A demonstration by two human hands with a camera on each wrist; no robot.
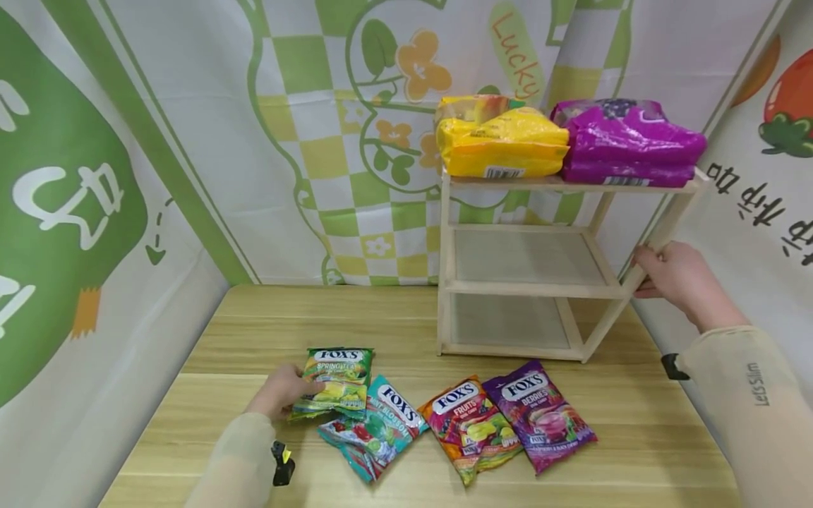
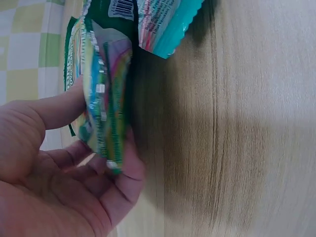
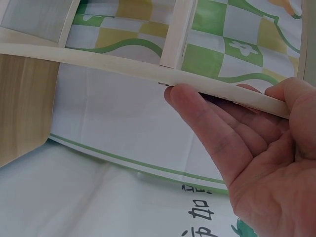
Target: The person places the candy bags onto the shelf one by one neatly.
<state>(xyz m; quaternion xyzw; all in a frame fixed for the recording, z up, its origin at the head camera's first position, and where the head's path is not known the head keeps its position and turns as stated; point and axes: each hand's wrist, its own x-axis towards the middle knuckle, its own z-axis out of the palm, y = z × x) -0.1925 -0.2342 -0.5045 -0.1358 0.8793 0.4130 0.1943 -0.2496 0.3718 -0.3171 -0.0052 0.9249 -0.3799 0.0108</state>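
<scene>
My left hand [image 1: 284, 390] pinches the left edge of a green Fox's Spring Tea candy bag [image 1: 338, 381]. In the left wrist view the thumb lies on one face of the green bag [image 2: 106, 94] and the fingers curl behind it. Beside it, a teal Fox's candy bag [image 1: 379, 427] lies tilted on the table. My right hand [image 1: 679, 279] grips the right front post of a light wooden shelf rack [image 1: 533, 288]. In the right wrist view, thumb and fingers wrap the wooden post [image 3: 222, 89].
An orange Fox's Fruits bag [image 1: 473, 429] and a purple Fox's Berries bag [image 1: 540, 416] lie in front of the rack. On its top shelf sit a yellow bag [image 1: 502, 144] and a magenta bag [image 1: 629, 148]. Printed cloth walls [image 1: 184, 141] enclose the wooden table [image 1: 267, 317].
</scene>
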